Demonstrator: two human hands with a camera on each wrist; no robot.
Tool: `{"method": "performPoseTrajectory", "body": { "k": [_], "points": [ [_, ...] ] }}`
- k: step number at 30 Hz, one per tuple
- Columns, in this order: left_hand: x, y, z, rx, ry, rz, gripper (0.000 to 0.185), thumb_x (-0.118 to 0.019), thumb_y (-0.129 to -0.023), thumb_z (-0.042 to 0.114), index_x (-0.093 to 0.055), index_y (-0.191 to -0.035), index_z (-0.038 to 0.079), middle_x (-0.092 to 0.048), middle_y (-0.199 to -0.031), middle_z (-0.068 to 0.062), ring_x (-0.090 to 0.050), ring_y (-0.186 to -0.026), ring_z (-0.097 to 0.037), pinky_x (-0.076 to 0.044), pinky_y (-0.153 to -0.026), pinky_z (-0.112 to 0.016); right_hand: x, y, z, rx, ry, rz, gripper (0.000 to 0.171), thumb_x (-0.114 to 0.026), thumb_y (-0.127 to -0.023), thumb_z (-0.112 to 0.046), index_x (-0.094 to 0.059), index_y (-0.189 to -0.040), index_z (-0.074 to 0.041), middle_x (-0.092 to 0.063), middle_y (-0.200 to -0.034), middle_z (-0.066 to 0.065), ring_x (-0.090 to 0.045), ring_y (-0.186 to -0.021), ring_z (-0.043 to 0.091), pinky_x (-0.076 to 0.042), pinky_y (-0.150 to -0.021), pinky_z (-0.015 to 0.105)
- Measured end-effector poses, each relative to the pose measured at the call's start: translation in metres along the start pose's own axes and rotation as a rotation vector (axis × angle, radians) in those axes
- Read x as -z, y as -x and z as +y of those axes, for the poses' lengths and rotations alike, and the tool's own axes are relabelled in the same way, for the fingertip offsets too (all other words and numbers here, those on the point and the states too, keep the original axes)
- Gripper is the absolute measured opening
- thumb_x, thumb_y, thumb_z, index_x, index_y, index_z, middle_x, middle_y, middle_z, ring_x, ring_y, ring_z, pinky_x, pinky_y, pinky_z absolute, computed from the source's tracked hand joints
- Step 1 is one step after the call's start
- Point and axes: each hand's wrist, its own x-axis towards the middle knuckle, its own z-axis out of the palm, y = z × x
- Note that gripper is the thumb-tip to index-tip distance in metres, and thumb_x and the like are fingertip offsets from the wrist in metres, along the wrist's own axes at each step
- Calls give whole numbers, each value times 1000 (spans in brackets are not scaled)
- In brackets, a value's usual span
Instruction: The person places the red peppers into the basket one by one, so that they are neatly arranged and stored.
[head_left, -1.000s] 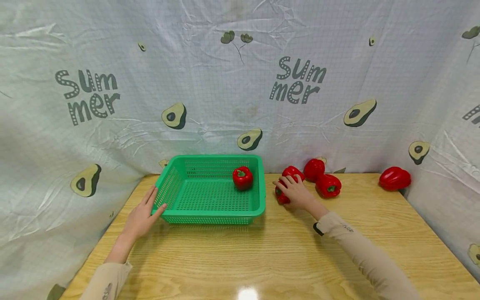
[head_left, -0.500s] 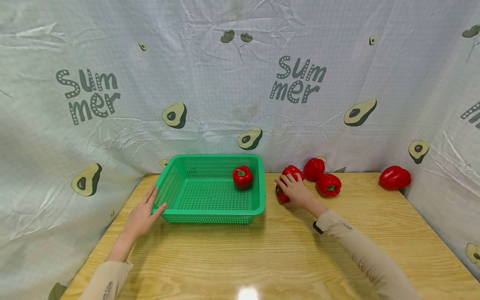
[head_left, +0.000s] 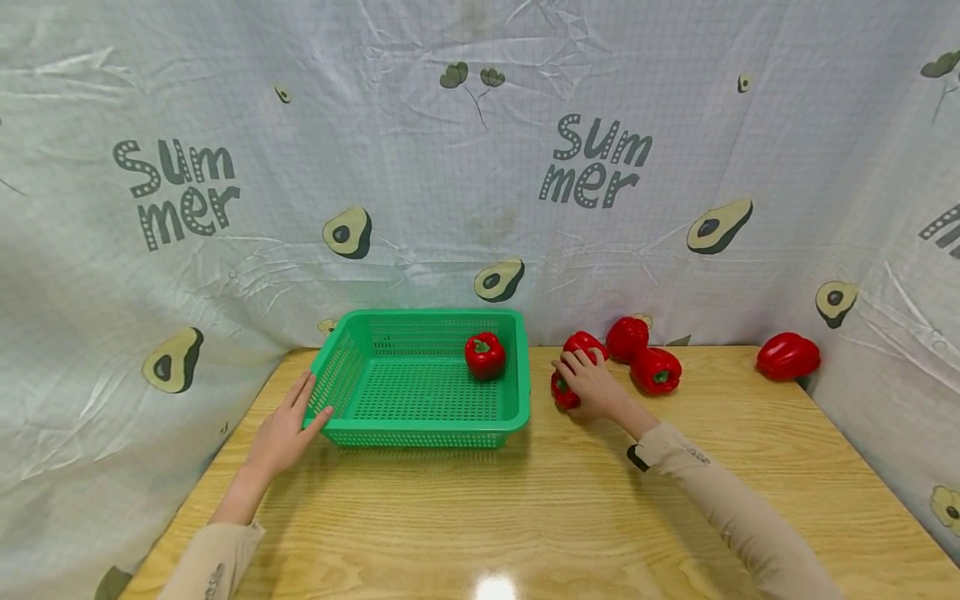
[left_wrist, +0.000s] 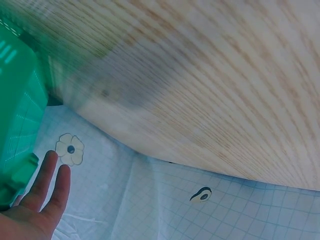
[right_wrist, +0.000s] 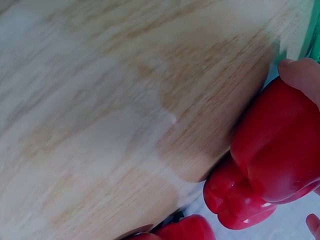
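My left hand [head_left: 279, 435] rests at the near left corner of a green plastic basket [head_left: 420, 425], its fingers extended along the outer wall and its thumb over the rim. The left wrist view shows straight, spread fingers [left_wrist: 57, 192] beside the basket. My right hand [head_left: 592, 390] grips a red bell pepper [head_left: 562, 393] on the table, right of the basket. Up close in the right wrist view, the thumb lies against that pepper's glossy side [right_wrist: 280, 145]. Part of the pepper is hidden under the hand. Another red bell pepper [head_left: 585, 342] sits just behind it.
One red bell pepper [head_left: 484, 357] stands inside the basket at its right end. Two more peppers lie right of my right hand, the nearer one [head_left: 656, 371] with its stem forward. A separate pepper [head_left: 787, 357] is at the far right. A printed cloth [head_left: 420, 167] borders the wooden table [head_left: 450, 517].
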Motion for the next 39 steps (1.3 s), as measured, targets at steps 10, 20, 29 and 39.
{"method": "performPoseTrajectory", "body": {
  "k": [10,20,29,39],
  "points": [
    [0,1,0,5,-3,-4,68,-37,-94,41,-17,-141,-3,-16,-147,-23,-48,-105,-50,-43,-73,-54,5,3,-1,-8,-2,7,78,-80,-54,-43,-52,-113,0,-46,-111,16,-41,-102,32,-31,-82,52],
    [3,1,3,4,-8,-1,67,-39,-94,39,-18,-141,-4,-18,-146,-24,-50,-100,-49,-43,-70,-52,11,9,-3,-99,-105,-33,78,-81,-56,-42,-48,-112,0,-45,-102,17,-37,-96,34,-33,-74,49],
    [-1,0,-1,2,-7,5,68,-37,-94,41,-17,-141,-3,-17,-146,-22,-52,-97,-49,-43,-69,-52,15,16,3,-115,-70,-2,73,-76,-61,-48,-51,-112,-2,-46,-102,14,-40,-93,30,-34,-72,48],
    [-1,1,0,12,-8,-5,68,-37,-94,41,-17,-142,-2,-17,-147,-22,-51,-100,-49,-43,-69,-52,25,20,1,-114,-77,49,66,-72,-67,-47,-52,-113,-5,-47,-102,13,-41,-93,29,-32,-73,46]
  ]
}}
